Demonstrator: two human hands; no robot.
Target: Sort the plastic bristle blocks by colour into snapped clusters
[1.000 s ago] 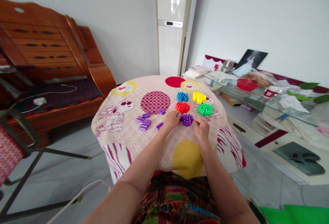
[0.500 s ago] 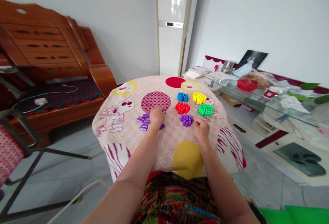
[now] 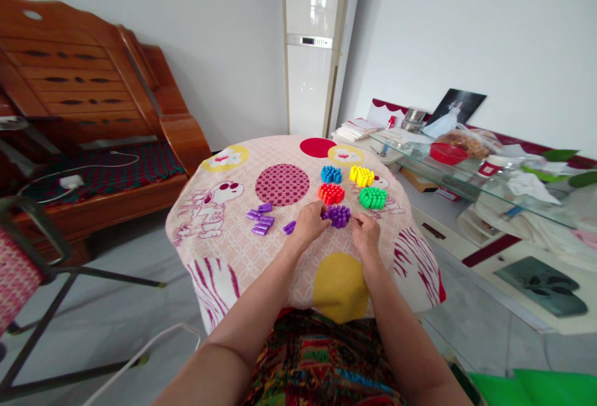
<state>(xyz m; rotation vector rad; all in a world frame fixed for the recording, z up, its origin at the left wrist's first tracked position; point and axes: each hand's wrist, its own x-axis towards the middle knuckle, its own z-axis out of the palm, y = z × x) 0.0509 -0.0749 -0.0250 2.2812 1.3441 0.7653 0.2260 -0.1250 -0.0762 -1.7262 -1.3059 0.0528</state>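
A round table wears a patterned cloth point(image 3: 224, 241). On it stands a tight purple cluster of pegs point(image 3: 339, 214). My left hand point(image 3: 308, 224) is curled at the cluster's left edge, pinching a small purple peg against it. From the right, my right hand point(image 3: 365, 233) touches the same cluster with its fingers pinched together. Several loose purple pegs point(image 3: 261, 220) lie to the left, and one single peg point(image 3: 289, 227) lies closer to my left hand. Behind the purple cluster are red point(image 3: 331, 193), blue point(image 3: 331, 174), yellow point(image 3: 362, 176) and green point(image 3: 373, 198) clusters.
A wooden bench point(image 3: 93, 114) with a charger and cable stands at the left. A metal chair frame point(image 3: 37, 250) is at the near left. A tall white air conditioner point(image 3: 310, 45) is behind the table. A cluttered glass shelf point(image 3: 466, 163) runs along the right.
My left hand reached left to the loose pegs, then came back to the purple cluster. The peg that lay by the maroon circle is gone from there. My right hand stayed put.
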